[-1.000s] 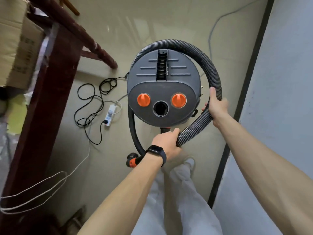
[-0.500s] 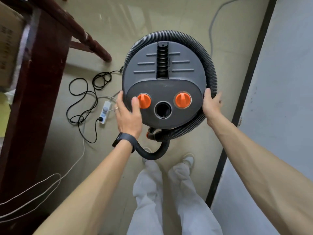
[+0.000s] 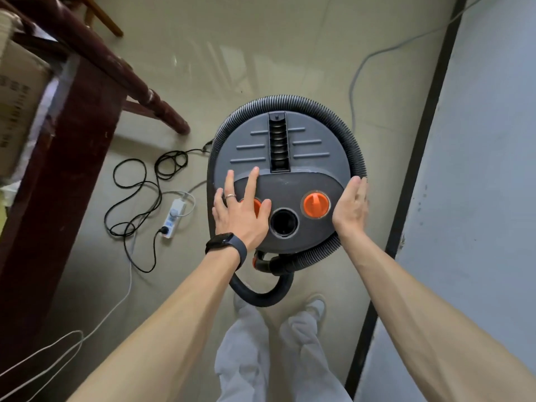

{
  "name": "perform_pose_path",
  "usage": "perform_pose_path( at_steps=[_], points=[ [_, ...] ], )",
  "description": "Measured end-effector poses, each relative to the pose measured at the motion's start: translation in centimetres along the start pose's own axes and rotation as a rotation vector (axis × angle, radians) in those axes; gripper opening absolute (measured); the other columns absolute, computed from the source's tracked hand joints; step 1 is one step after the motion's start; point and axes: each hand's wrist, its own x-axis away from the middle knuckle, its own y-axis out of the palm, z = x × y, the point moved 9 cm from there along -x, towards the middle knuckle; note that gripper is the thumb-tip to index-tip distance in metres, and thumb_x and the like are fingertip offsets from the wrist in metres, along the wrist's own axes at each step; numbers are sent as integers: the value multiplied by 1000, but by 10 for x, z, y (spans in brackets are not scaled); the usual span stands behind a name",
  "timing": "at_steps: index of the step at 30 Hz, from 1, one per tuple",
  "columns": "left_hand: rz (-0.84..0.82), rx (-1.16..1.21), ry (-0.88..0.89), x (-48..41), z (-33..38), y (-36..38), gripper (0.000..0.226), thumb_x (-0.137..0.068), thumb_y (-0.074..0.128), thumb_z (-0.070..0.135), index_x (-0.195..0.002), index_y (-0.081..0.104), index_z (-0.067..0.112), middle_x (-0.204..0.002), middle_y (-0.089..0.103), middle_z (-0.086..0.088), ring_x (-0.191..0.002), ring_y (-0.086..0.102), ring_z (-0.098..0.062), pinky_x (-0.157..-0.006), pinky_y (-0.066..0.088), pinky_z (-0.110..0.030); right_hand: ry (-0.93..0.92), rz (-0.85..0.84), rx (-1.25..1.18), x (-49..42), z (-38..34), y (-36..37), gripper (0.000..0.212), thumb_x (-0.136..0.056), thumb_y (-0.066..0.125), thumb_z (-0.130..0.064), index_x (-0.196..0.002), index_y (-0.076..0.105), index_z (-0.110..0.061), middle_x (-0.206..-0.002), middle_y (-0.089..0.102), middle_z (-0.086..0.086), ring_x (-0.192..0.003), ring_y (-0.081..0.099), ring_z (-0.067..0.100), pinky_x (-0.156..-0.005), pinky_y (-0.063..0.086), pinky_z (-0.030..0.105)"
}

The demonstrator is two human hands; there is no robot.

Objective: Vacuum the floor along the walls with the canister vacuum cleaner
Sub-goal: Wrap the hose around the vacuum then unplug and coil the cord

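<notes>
The round grey canister vacuum [image 3: 278, 146] stands on the beige floor, seen from above, with two orange knobs and a dark round port [image 3: 283, 222] on its lid. Its ribbed black hose [image 3: 342, 123] coils around the body and loops out below at the front. My left hand [image 3: 240, 210] lies flat on the lid with straight fingers, covering the left orange knob. My right hand [image 3: 351, 204] presses flat against the canister's right side and the hose, next to the right orange knob [image 3: 316, 204].
A white wall with a black baseboard [image 3: 417, 158] runs along the right. A dark wooden table leg [image 3: 72, 158] and chair rails stand at the left. A white power strip [image 3: 174, 217] and tangled black cable [image 3: 136, 195] lie on the floor left of the vacuum.
My left hand let go of the hose and moved up onto the lid, now flat over the left knob. My right hand released its grip on the hose and flattened against the canister's side.
</notes>
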Motion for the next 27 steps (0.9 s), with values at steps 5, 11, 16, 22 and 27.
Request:
perform_pose_path(
  at_steps=[5,11,16,22,27],
  points=[
    [-78,-31,-35,7,5,10,65,-98,36,54,-144,-10,60,-160,-23,8,-147,-14,-33,-118,8,-57,-44,-105,136,-5,-6,-10,64,-111,10,-47,-166,11,-14,-174,10,2,-160,6,14,-129,1,35],
    [-128,-34,19,7,1,1,69,-99,35,56,-147,-15,54,-158,-30,7,-148,-18,-31,-118,9,-58,-178,-9,131,34,-47,-24,56,-111,24,-41,-164,27,-20,-169,30,1,-156,25,21,-128,16,38],
    [-87,117,191,11,-24,-14,69,-97,41,54,-153,1,44,-164,-1,1,-151,1,-23,-121,10,-47,-775,-66,335,146,-90,13,50,-104,46,-43,-151,53,-26,-161,43,4,-154,29,22,-126,22,43],
    [-199,26,62,10,-185,-20,62,-95,49,44,-152,26,33,-161,21,-3,-147,16,-24,-119,18,-39,-1011,-116,535,247,-87,120,38,-101,53,-35,-132,72,-24,-148,60,2,-144,47,30,-116,37,54],
    [-263,-121,-142,-6,-348,-32,64,-94,50,43,-152,27,27,-158,27,-7,-144,24,-26,-116,24,-37,-859,-323,643,273,-50,257,42,-98,50,-42,-126,75,-23,-138,67,4,-138,53,32,-107,48,56]
  ],
)
